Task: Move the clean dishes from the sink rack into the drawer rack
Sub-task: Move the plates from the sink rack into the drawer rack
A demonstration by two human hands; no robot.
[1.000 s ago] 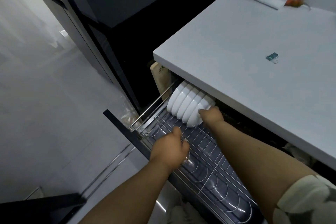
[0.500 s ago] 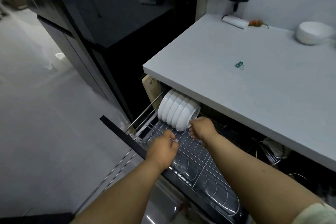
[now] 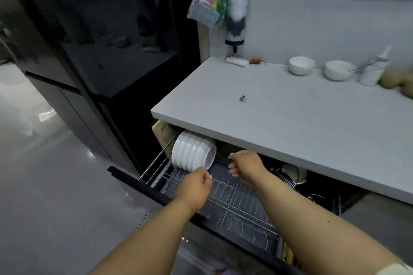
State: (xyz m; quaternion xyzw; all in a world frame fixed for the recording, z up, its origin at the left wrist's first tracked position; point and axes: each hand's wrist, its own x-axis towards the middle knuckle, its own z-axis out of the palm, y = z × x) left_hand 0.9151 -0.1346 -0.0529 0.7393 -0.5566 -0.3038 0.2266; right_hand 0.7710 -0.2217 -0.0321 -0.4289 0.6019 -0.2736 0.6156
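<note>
Our left hand [image 3: 194, 186] hovers over the drawer rack [image 3: 234, 203] with its fingers [image 3: 206, 179] curled, and we cannot tell if they grip a wire. Our right hand [image 3: 244, 163] hangs loose, holding nothing, just right of the bowls [image 3: 192, 154]. Those stand nested on edge at the rack's left end. Above, the counter [image 3: 290, 123] carries two more bowls [image 3: 301, 68] and a clip [image 3: 243, 98].
</note>
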